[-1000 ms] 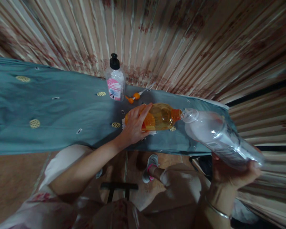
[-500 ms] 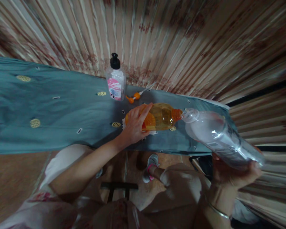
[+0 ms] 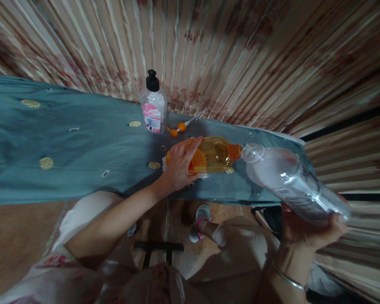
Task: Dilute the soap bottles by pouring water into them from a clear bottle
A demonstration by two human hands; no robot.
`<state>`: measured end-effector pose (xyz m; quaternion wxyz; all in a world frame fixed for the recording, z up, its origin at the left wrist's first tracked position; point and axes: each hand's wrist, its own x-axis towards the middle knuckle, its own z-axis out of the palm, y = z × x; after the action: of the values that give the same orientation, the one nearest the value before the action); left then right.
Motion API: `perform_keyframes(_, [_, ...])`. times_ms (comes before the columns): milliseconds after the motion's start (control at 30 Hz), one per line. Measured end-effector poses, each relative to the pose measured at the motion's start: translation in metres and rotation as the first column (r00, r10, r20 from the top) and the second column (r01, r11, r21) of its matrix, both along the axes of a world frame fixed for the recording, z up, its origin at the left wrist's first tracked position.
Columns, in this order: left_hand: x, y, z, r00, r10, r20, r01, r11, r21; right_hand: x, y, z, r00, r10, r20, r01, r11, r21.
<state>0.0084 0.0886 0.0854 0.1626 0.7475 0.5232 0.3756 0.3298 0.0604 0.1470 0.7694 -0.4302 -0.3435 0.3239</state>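
Note:
My left hand [image 3: 180,165] is wrapped round the lower part of an amber bottle [image 3: 218,154] with an orange neck. In my right hand [image 3: 313,230] is a large clear plastic bottle [image 3: 293,179], tilted so that its mouth meets the mouth of the amber one. Whether liquid runs between them I cannot tell. White paper or cloth [image 3: 204,175] shows partly under the amber bottle. Just behind it lies an orange pump top [image 3: 177,129] with a pale tube. A clear bottle with a black pump and pink label [image 3: 153,112] stands upright farther back.
A teal patterned cloth [image 3: 82,147] covers the narrow table. Pleated curtains [image 3: 164,50] hang close behind it and along the right side. Below the front edge are my legs, a grey shoe [image 3: 201,221] and a dark bar [image 3: 158,246] near the tiled floor.

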Motion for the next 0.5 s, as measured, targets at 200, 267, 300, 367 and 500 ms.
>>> perform_keyframes(200, [-0.0001,0.0003,-0.0012,1.000,0.000,0.019,0.000,1.000,0.002,-0.0016,-0.0005,0.0015,1.000,0.016,0.010,-0.016,1.000,-0.014])
perform_keyframes(267, [-0.0001,0.0004,-0.0011,1.000,-0.001,0.020,0.001,1.000,0.004,-0.0023,-0.0007,0.0017,1.000,0.017,0.024,-0.017,1.000,-0.001])
perform_keyframes(300, [-0.0002,0.0004,-0.0009,1.000,-0.002,0.019,0.002,1.000,0.004,-0.0025,-0.0009,0.0018,0.999,0.021,0.027,-0.021,1.000,0.001])
perform_keyframes(367, [-0.0001,0.0005,-0.0006,1.000,-0.002,0.016,0.002,1.000,0.000,-0.0028,-0.0010,0.0022,1.000,0.022,0.019,-0.022,1.000,-0.004])
perform_keyframes(500, [-0.0001,0.0008,-0.0005,1.000,0.002,0.004,-0.002,1.000,-0.016,-0.0031,-0.0010,0.0030,1.000,0.005,-0.001,-0.005,1.000,-0.018])
